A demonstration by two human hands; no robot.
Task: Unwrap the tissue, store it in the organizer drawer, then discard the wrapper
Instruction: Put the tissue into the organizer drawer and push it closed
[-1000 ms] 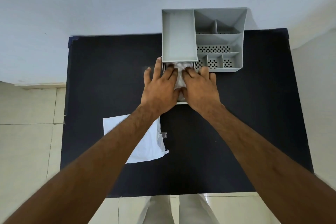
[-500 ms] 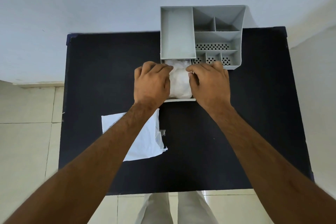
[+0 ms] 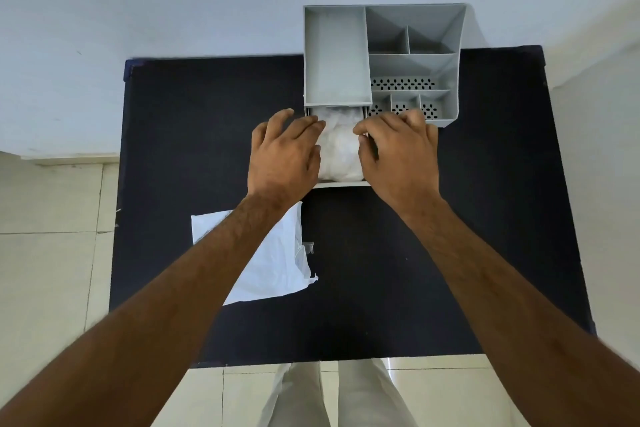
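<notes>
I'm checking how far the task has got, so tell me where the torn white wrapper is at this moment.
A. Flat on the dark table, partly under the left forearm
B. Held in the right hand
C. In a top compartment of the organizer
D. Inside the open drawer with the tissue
A: the wrapper lies flat on the table, near the person, with the left forearm crossing over it, while the tissue alone fills the drawer.

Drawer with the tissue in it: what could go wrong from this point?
1. The tissue bulges above the open drawer, so it might snag under the organizer when pushed shut.
2. The wrapper lies under the left forearm and could get swept off the table.
</notes>
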